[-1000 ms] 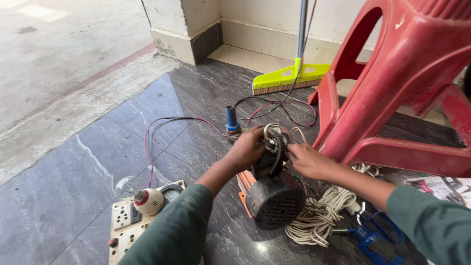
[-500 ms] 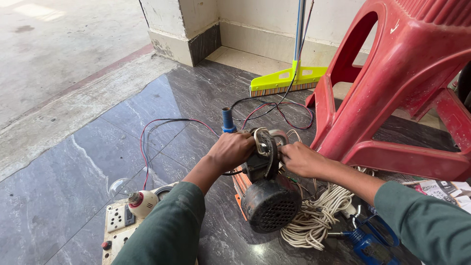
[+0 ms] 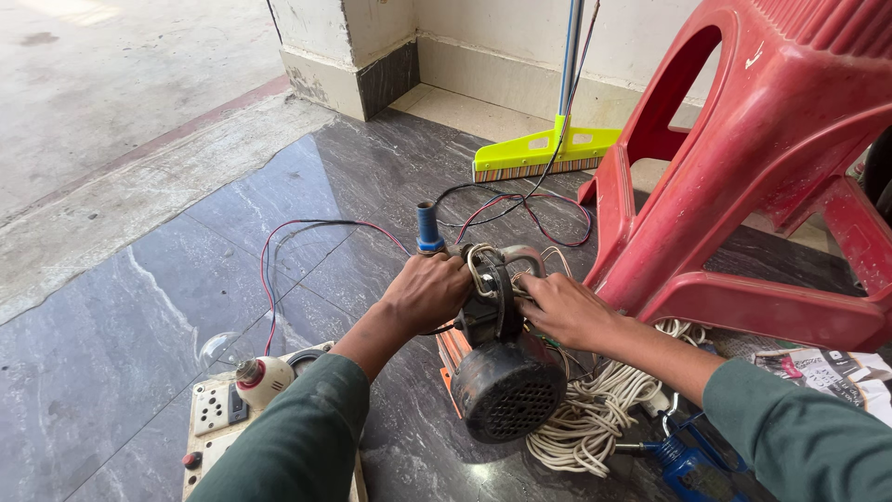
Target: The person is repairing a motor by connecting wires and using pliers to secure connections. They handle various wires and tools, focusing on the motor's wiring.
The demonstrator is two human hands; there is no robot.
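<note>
1. A small dark electric motor (image 3: 502, 372) with an orange base is seen on the dark stone floor (image 3: 139, 316), near its right edge beside a red plastic chair (image 3: 743, 186).
2. The left hand (image 3: 427, 293) is closed around the motor's top; the right hand (image 3: 562, 310) is pressed to its other side, where whether anything is pinched cannot be told.
3. Fingers could be caught or shocked if the loose red and black wires (image 3: 279, 260) were live.
4. The motor could be tipped by the white cord coil (image 3: 585, 428).
5. A printed paper (image 3: 827, 367) lies at the right edge.

Switchboard (image 3: 216, 420) and blue tool (image 3: 688, 460) cut off below.

Open dark floor (image 3: 186, 307) lies left; the red chair (image 3: 743, 186) and rope coil (image 3: 595, 418) crowd the right.
</note>
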